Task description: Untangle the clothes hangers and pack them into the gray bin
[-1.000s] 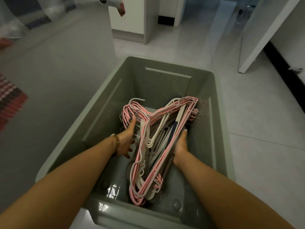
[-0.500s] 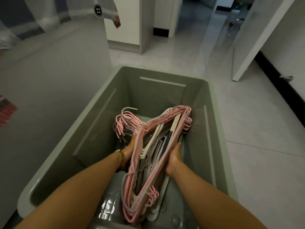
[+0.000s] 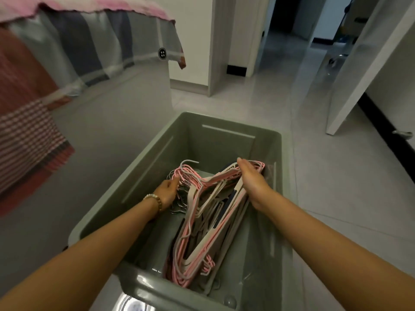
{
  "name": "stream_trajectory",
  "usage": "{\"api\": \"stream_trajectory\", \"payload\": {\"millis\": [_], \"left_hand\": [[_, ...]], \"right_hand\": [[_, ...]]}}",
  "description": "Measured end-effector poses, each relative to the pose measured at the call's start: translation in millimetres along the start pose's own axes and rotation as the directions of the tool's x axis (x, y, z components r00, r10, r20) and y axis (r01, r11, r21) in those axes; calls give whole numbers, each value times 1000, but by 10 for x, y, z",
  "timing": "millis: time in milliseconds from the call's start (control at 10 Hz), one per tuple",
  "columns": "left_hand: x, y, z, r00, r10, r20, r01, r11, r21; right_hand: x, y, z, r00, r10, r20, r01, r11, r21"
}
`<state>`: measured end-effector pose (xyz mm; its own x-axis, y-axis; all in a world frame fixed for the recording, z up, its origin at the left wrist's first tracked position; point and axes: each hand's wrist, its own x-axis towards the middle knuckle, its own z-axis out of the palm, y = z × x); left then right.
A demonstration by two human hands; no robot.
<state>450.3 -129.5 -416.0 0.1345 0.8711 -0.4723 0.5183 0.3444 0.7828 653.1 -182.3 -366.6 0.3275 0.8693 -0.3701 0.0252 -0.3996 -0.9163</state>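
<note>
- Gray bin (image 3: 224, 144): stands on the tiled floor (image 3: 336, 198), open top toward the viewer, long axis running near to far.
- Hangers (image 3: 208, 221): a nested stack of pink, white and gray frames lying inside the bin, resting on its bottom. The hooks (image 3: 186, 173) are bunched at the far left, and one shoulder reaches the near wall.
- Left hand (image 3: 167, 190): wears a beaded bracelet (image 3: 153, 198) and is closed on the bunch of hooks; its fingertips are hidden among the wires.
- Right hand (image 3: 251, 178): well apart from the left, palm down and wrapped over the far right shoulder of the stack, just beside the right wall of the bin.
- Step in hand, as judged: seating and squaring the stack. The task appears nearly complete, since no hanger shows outside the bin.
- Technique: press down evenly at both grips so that the frames settle flat rather than rock on one corner.
- Technique: keep the hooks gathered and pointing one way; a stray hook, such as the gray one standing proud at the far side, may catch its neighbours and tangle the stack again.
- Technique: ease the right shoulder off the wall before letting go, then withdraw each hand straight upward so that no finger drags a wire.
- Surroundings: a striped bedcover (image 3: 89, 41) hangs at the far left.
</note>
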Motion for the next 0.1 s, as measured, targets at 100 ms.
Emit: {"api": "stream_trajectory", "payload": {"millis": [100], "left_hand": [[-205,127,-10,965,157,-208,-140,986,95]], "right_hand": [[-419,-586,-200,933,-358,-28,349,921,-174]]}}
